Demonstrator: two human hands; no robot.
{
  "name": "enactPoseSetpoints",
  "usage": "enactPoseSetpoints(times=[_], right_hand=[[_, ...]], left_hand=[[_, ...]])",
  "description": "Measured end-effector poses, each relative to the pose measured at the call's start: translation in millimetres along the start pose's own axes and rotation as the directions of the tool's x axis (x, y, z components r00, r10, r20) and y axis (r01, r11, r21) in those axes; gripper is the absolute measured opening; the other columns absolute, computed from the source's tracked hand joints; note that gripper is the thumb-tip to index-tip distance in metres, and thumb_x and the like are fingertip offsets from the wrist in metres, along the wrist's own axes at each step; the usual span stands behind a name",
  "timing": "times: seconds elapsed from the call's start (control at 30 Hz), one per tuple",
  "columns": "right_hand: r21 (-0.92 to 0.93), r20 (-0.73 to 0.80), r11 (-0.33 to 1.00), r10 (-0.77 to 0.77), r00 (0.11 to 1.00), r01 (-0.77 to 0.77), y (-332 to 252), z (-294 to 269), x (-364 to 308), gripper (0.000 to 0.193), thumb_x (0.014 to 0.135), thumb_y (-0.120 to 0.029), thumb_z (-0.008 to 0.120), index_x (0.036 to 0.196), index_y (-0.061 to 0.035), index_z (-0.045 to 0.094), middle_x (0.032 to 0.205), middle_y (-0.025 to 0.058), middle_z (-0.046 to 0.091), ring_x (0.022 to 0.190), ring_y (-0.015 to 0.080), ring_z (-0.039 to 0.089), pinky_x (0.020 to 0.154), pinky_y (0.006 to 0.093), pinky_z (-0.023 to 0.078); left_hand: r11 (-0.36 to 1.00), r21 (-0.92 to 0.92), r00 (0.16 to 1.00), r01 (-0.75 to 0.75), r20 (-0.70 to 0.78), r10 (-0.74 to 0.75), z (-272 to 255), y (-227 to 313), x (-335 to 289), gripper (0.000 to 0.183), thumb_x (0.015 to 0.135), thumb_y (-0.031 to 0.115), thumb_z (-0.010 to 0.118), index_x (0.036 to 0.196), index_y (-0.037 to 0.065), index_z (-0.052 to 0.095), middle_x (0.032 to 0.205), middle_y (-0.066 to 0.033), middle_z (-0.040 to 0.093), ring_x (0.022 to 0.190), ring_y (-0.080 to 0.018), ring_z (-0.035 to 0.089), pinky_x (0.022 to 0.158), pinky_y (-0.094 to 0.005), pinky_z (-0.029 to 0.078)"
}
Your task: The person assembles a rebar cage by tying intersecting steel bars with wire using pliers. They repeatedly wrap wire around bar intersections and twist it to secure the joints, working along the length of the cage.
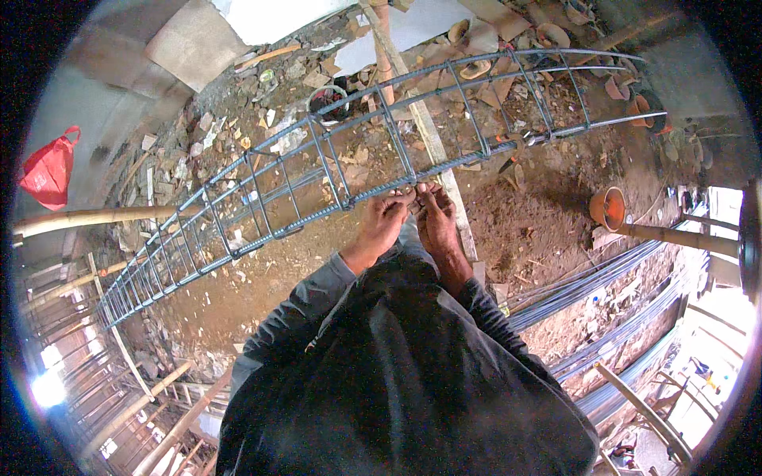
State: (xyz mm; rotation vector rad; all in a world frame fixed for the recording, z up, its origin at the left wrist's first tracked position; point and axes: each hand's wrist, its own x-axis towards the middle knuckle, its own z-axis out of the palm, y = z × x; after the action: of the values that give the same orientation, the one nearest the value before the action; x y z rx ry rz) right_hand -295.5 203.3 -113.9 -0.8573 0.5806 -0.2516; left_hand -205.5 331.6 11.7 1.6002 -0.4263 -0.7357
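Note:
A long rebar cage of ribbed bars and square stirrups runs across in front of me, from the far left to the upper right. My left hand is closed in a pinch just below its near bar, close to a stirrup joint. Right beside it, my right hand is also pinched, its fingertips almost meeting those of the left. Whatever lies between the fingers is too small to make out. Under the cage, a pale wooden plank slants past my right hand.
Rubble and scraps litter the dirt floor. A bucket stands beyond the cage, an orange pot to the right. Bundles of loose rebar lie at lower right. A red bag hangs at left above a bamboo pole.

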Motion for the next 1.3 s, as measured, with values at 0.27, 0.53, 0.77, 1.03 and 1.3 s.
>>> enactPoseSetpoints(times=[0.27, 0.53, 0.77, 1.03, 1.3], right_hand=[[-0.596, 0.066, 0.789, -0.137, 0.988, 0.149, 24, -20, -2, 0.050, 0.107, -0.022, 0.063, 0.151, -0.0082, 0.044, 0.147, 0.0090, 0.053, 0.134, 0.0210, 0.050, 0.113, 0.0393, 0.040], [-0.233, 0.131, 0.962, -0.112, 0.985, 0.140, 19, -12, -77, 0.050, 0.106, -0.021, 0.062, 0.151, -0.0073, 0.045, 0.147, 0.0127, 0.053, 0.132, 0.0236, 0.051, 0.108, 0.0355, 0.047], [-0.393, 0.169, 0.888, -0.184, 0.968, 0.238, 24, -21, -95, 0.046, 0.108, -0.024, 0.058, 0.149, -0.0069, 0.046, 0.141, 0.0116, 0.055, 0.126, 0.0236, 0.054, 0.106, 0.0360, 0.048], [-0.474, 0.202, 0.835, -0.205, 0.958, 0.278, 22, -25, -103, 0.043, 0.110, -0.027, 0.054, 0.147, -0.0065, 0.048, 0.134, 0.0104, 0.058, 0.119, 0.0236, 0.057, 0.102, 0.0365, 0.050], [-0.463, 0.226, 0.838, -0.202, 0.953, 0.287, 18, -24, -89, 0.041, 0.113, -0.030, 0.050, 0.145, -0.0061, 0.050, 0.127, 0.0092, 0.060, 0.112, 0.0236, 0.061, 0.099, 0.0370, 0.052]], left_hand=[[0.747, -0.555, 0.930, 0.365, 0.188, -0.315, 32, 22, -2, 0.032, 0.104, 0.027, 0.064, 0.128, 0.006, 0.067, 0.083, 0.0036, 0.053, 0.068, -0.0066, 0.048, 0.058, -0.0260, 0.038], [0.790, -0.562, 0.968, 0.244, 0.092, -0.234, 74, 14, -4, 0.024, 0.105, 0.014, 0.065, 0.123, 0.000, 0.057, 0.104, -0.0118, 0.068, 0.092, -0.0259, 0.074, 0.078, -0.0407, 0.061], [0.853, -0.507, 0.975, 0.125, -0.095, -0.199, 110, -23, 10, 0.023, 0.107, 0.017, 0.058, 0.121, 0.000, 0.054, 0.106, -0.0188, 0.069, 0.077, -0.0320, 0.074, 0.061, -0.0481, 0.061], [0.878, -0.395, 0.962, 0.271, 0.091, -0.256, 116, -22, 23, 0.030, 0.109, 0.024, 0.052, 0.122, -0.002, 0.047, 0.101, -0.0232, 0.073, 0.065, -0.0373, 0.071, 0.055, -0.0503, 0.058], [0.841, -0.326, 0.897, 0.432, 0.250, -0.364, 89, 11, 24, 0.033, 0.101, 0.020, 0.071, 0.124, 0.000, 0.058, 0.119, -0.0208, 0.070, 0.092, -0.0281, 0.073, 0.063, -0.0406, 0.062]])
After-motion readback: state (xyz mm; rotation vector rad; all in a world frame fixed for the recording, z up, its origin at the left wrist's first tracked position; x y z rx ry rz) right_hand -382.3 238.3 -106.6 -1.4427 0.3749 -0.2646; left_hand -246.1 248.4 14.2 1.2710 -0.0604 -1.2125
